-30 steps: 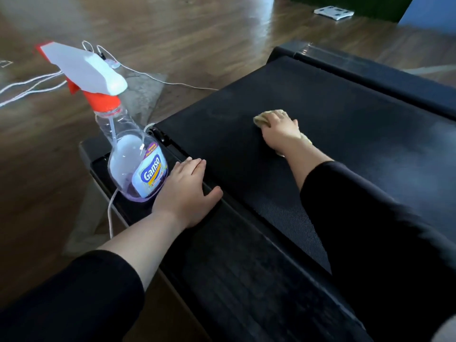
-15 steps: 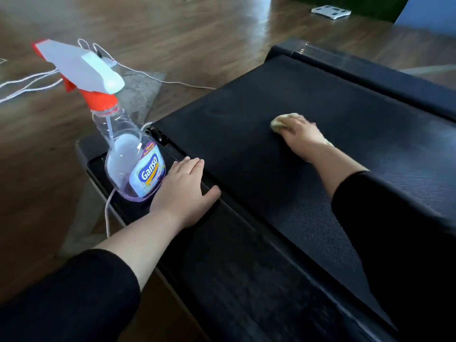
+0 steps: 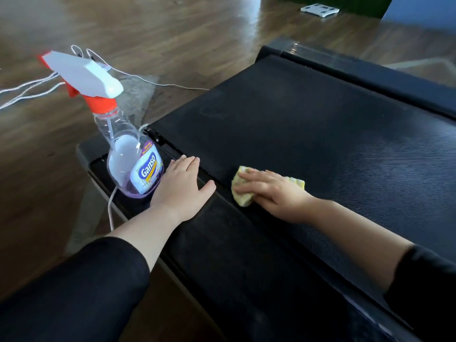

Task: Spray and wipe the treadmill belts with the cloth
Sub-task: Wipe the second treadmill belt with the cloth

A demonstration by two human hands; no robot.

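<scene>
Two hands in shot — left hand (image 3: 181, 187), right hand (image 3: 274, 193) — plus one yellow cloth (image 3: 241, 199), one spray bottle (image 3: 130, 166), one treadmill belt (image 3: 308, 134), and one white flat object (image 3: 319, 10) on the far floor.

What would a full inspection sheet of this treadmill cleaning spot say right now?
Surface: treadmill belt, black and textured, with faint pale marks.
Job's things: yellow cloth lies on the belt near its left edge; spray bottle stands upright on the side rail, with a little purple liquid at its bottom.
Clutter: nothing seen.
Hands: left hand lies flat on the rail beside the bottle; right hand presses the cloth with straight fingers.
Cables: white cords on the floor; white cable below the bottle.
Surroundings: wooden floor; white flat object far off.
</scene>
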